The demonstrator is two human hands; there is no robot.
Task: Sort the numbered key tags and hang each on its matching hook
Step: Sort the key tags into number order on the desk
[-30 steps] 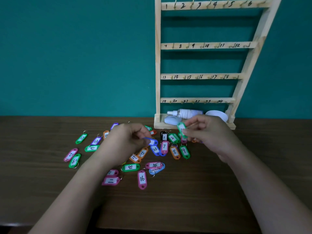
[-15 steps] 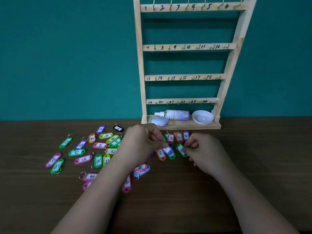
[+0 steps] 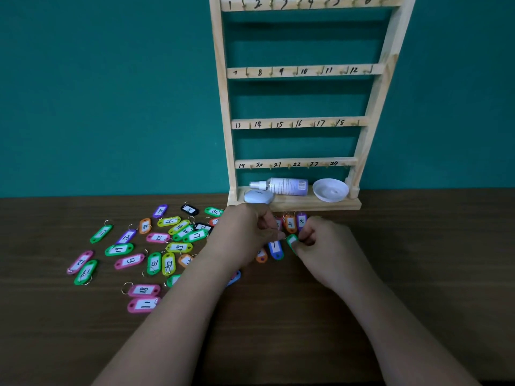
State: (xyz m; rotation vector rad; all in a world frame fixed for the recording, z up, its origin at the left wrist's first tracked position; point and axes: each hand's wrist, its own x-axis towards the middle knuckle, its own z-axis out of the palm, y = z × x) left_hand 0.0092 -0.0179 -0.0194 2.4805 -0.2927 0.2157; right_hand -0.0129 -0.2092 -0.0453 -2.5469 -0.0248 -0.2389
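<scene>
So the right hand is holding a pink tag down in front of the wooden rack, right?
Not quite. The tag pinched in the right hand is green, not pink. The head view shows it, held low over the table just in front of the wooden rack.

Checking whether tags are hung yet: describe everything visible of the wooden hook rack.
The wooden hook rack, pale wood, stands upright on the table before the teal wall: two uprights, four rails hand-numbered 1 to 24, metal hooks, none holding a tag. Its base shelf carries a lying spray bottle, a white dish and a pale case.
</scene>
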